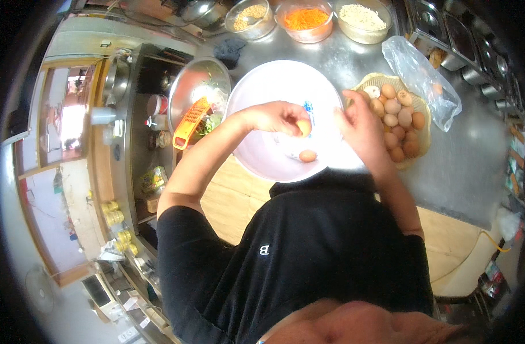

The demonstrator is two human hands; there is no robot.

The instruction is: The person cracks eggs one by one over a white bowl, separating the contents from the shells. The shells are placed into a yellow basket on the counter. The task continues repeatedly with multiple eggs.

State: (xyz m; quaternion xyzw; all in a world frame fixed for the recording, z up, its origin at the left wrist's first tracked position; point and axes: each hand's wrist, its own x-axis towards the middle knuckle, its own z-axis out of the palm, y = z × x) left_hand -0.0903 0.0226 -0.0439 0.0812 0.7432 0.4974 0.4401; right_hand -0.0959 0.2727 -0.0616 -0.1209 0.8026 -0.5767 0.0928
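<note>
My left hand [279, 117] reaches over a large white plastic basin [262, 159], its fingers closed round a brown egg [304, 128]. Lower in the basin lies a second brown egg [308, 155]; blue writing shows on the basin's inner surface. At the basin's right rim, my right hand [360, 124] has its thumb and index finger apart, and nothing shows between them. Part of that hand overlaps the edge of a yellowish woven basket [425, 148], where several brown eggs [404, 117] are heaped. Whether my right thumb touches the basin rim I cannot tell.
An orange grater [192, 123] leans in a steel bowl [176, 94] with green leaves, left of the basin. Behind stand bowls of yellowish beans or kernels [249, 18], shredded carrot [305, 19] and pale shreds [362, 17]. A clear plastic bag [426, 81] lies on the steel table [464, 172].
</note>
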